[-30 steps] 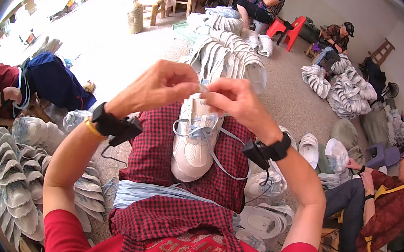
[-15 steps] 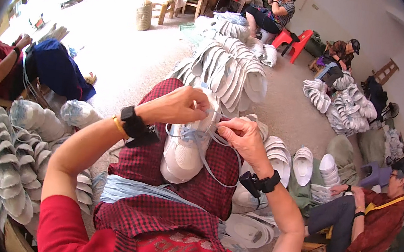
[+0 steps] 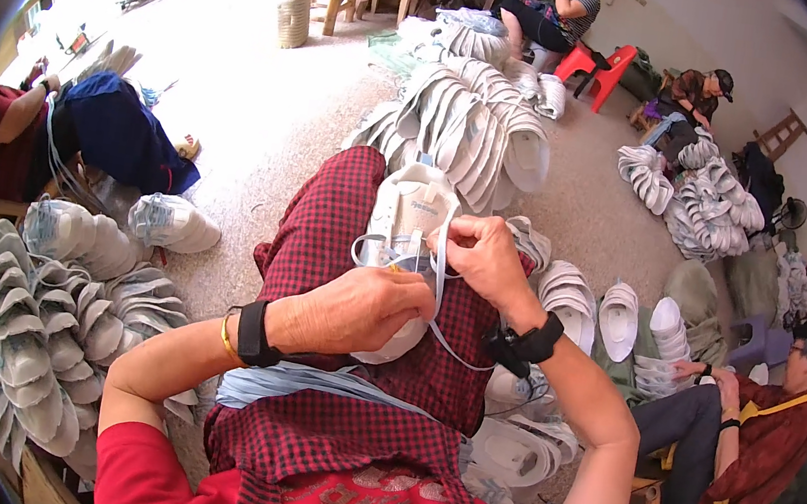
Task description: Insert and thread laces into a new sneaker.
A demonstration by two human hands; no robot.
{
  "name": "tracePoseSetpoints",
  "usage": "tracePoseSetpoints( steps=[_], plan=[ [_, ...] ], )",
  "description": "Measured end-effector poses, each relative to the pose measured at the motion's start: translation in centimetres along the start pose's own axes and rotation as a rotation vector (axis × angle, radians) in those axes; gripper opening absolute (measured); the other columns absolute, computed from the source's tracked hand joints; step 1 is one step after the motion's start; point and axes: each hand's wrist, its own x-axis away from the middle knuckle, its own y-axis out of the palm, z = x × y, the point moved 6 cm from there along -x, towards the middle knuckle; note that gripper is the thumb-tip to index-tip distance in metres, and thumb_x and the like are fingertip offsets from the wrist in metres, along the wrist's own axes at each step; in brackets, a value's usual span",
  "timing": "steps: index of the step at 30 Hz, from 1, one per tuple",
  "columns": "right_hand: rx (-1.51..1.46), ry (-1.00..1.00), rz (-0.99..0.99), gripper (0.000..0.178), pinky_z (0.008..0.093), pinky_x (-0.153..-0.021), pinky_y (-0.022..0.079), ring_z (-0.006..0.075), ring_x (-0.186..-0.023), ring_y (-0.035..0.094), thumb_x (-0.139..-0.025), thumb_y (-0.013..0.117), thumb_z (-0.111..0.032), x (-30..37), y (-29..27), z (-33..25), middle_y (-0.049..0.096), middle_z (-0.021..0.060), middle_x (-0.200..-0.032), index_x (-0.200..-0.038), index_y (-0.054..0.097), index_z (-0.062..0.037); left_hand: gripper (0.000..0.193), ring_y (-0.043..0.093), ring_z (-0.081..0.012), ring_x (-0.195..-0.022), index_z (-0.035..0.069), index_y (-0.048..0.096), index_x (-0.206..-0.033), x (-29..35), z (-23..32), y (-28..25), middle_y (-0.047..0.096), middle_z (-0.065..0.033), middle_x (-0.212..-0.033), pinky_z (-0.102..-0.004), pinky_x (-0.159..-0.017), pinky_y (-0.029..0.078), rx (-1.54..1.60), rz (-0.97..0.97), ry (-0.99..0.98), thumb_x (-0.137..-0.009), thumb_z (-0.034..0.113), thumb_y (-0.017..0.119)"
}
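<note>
A white sneaker (image 3: pixel 417 201) rests between my knees on a red-and-black checked apron (image 3: pixel 320 232), its toe toward me. A flat light blue-grey shoelace (image 3: pixel 440 275) is partly threaded through it, one length looping down to the right. My right hand (image 3: pixel 491 263) is closed, pinching the shoelace beside the shoe's eyelets. Low over the shoe's toe, my left hand (image 3: pixel 361 309) is closed too, its fingertips on the shoelace; it covers much of the toe. A bundle of light blue laces (image 3: pixel 301 388) lies across my lap.
Stacked white shoe uppers (image 3: pixel 465 124) lie ahead of my knees, with more piles (image 3: pixel 40 338) at left and loose shoes (image 3: pixel 619 319) at right. Co-workers sit around: one at near right (image 3: pixel 754 436), one at left (image 3: pixel 11 123), two farther back. A red chair (image 3: pixel 602 73) stands behind.
My left hand has come down and toward me, from the shoe's upper part to over its toe. My right hand has moved slightly up and right, still pinching the lace.
</note>
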Motion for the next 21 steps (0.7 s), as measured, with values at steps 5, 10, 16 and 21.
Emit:
tracePoseSetpoints(
  steps=[5, 10, 16, 21],
  plan=[
    [0.032, 0.063, -0.099, 0.022, 0.0272, -0.061, 0.048, 0.0041, -0.068, 0.058, -0.089, 0.069, -0.015, -0.3, 0.3, 0.5, 0.069, 0.0025, -0.071, -0.089, 0.072, 0.0065, 0.014, 0.064, -0.0326, -0.100, 0.002, 0.067, -0.097, 0.5, -0.5, -3.5, 0.066, -0.0140, -0.109, -0.0416, -0.087, 0.050, -0.161, 0.315, 0.059, -0.084, -0.003, 0.066],
    [0.548, -0.271, -0.029, 0.015, 0.0406, -0.065, 0.051, 0.0335, -0.074, 0.069, -0.080, 0.069, -0.008, -0.2, 0.5, -4.2, 0.067, 0.0220, -0.079, -0.089, 0.070, 0.0038, 0.012, 0.059, -0.0314, -0.089, 0.002, 0.066, -0.093, -0.4, -4.7, -5.3, 0.060, -0.0131, -0.095, -0.0395, -0.082, 0.045, -0.323, 0.486, 0.000, -0.081, 0.002, 0.070],
    [0.551, -0.342, -0.064, 0.020, 0.0433, -0.068, 0.052, 0.0355, -0.076, 0.068, -0.079, 0.070, -0.005, 0.2, 1.3, -5.6, 0.067, 0.0205, -0.080, -0.094, 0.061, 0.0026, 0.014, 0.059, -0.0321, -0.089, 0.002, 0.066, -0.090, -0.3, -5.8, -5.2, 0.057, -0.0135, -0.093, -0.0401, -0.079, 0.046, -0.254, 0.487, -0.071, -0.078, 0.004, 0.073],
    [0.388, -0.252, -0.215, 0.018, 0.0394, -0.071, 0.053, 0.0317, -0.077, 0.070, -0.080, 0.067, -0.002, -0.8, 1.3, -4.8, 0.068, 0.0189, -0.081, -0.096, 0.060, 0.0021, 0.011, 0.057, -0.0361, -0.090, 0.003, 0.065, -0.087, -0.8, -6.0, -5.2, 0.056, -0.0158, -0.091, -0.0427, -0.083, 0.045, -0.203, 0.473, -0.062, -0.077, 0.005, 0.070]
  ],
)
